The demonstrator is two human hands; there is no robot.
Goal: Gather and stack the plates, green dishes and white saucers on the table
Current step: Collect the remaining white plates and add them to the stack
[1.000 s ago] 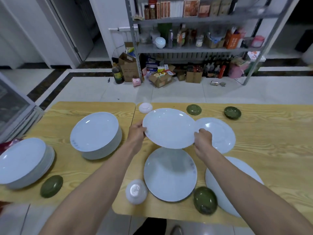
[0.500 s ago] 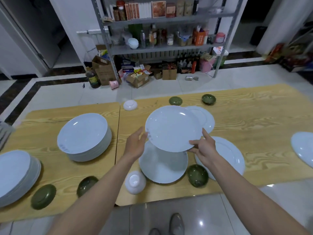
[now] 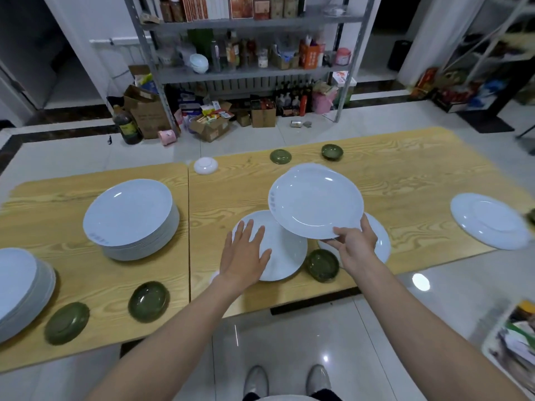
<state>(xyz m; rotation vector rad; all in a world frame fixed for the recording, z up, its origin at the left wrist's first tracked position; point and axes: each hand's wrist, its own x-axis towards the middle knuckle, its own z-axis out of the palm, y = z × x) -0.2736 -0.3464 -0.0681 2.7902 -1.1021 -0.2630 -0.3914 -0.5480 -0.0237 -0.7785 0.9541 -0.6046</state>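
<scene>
Plate stack (image 3: pixel 130 218): on left half of table (image 3: pixel 405 183), well apart from the action at mid table; likely goal of the carry, so a long swing across; hard landing could chip a rim or shove the pile askew
Held plate (image 3: pixel 315 201): in the air over mid table, tilted, gripped at its near rim alone; smooth glaze and a one-point hold, so could pivot, slip and fall on the plates below
Flat plate (image 3: pixel 289 250): lying near the front edge, partly beneath the lifted one; a careless drag could slide it off the table or into its neighbours
Right hand (image 3: pixel 354 241): pinching the lifted rim, thumb on top, fingers beneath; weak leverage the likeliest cause of any drop
Left hand (image 3: pixel 246 253): fingers straight and spread over the lying plate; touching or hovering, cannot tell; no support to the lifted load
Green dish (image 3: pixel 322 264): just beside the lying plate, below the right wrist, near the front edge; could be clipped by a forearm and knocked to the floor
Saucer (image 3: pixel 205 165): at the far edge by the table seam; a stretch for it could brush the plates between
</scene>
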